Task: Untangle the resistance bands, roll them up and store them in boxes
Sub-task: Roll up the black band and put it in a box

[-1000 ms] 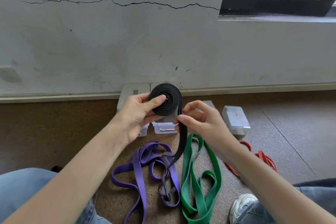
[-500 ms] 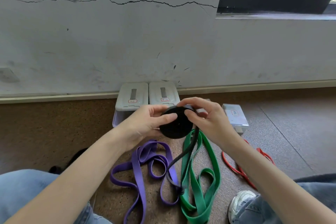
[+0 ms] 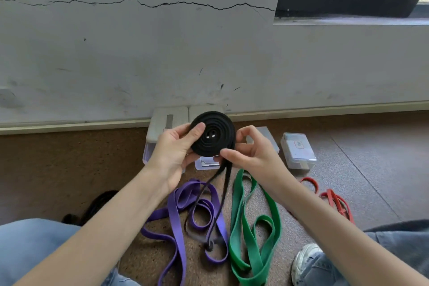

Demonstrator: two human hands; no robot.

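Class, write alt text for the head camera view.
Both hands, left and right, hold a half-rolled black band above the floor, its tail hanging down over a purple band beside a green band; storage boxes sit behind.

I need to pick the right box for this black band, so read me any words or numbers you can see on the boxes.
Clear lidded box, right of the right hand: white label with a red-outlined tag, its characters too blurred to read.
White boxes by the wall: only a plain grey strip shows, no readable text.
Nothing readable on the black band roll.
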